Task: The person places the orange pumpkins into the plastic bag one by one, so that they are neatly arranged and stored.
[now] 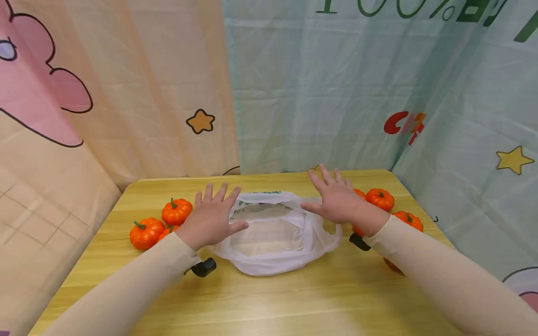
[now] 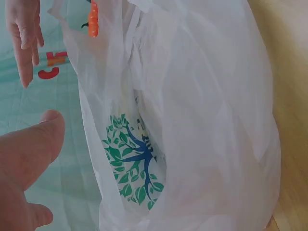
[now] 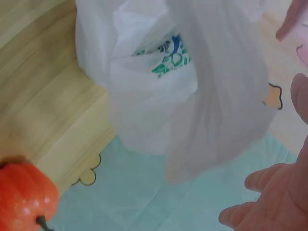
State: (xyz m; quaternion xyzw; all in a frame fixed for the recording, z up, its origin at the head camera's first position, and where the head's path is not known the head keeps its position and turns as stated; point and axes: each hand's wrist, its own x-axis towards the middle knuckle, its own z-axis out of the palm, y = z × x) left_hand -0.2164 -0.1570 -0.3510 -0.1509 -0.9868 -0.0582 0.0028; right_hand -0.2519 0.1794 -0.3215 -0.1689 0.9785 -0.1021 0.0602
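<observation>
A white translucent plastic bag (image 1: 266,265) stands on the wooden table with its mouth spread wide toward the head camera. A green and blue tree print (image 2: 137,161) shows on it in the left wrist view. My left hand (image 1: 213,217) hovers at the bag's left side, fingers straight and spread, holding nothing. On the opposite side, my right hand (image 1: 339,199) is likewise spread over the bag's right edge and handle loop, its palm bare in the right wrist view. Small orange pumpkins (image 1: 146,234) sit just left of my left hand; more pumpkins (image 1: 380,199) lie partly hidden by my right hand and forearm.
The wooden table (image 1: 269,308) ends at a back edge close to a printed curtain (image 1: 315,102), which also hangs along both sides. Black wrist cameras (image 1: 203,268) sit under the sleeves, low over the tabletop.
</observation>
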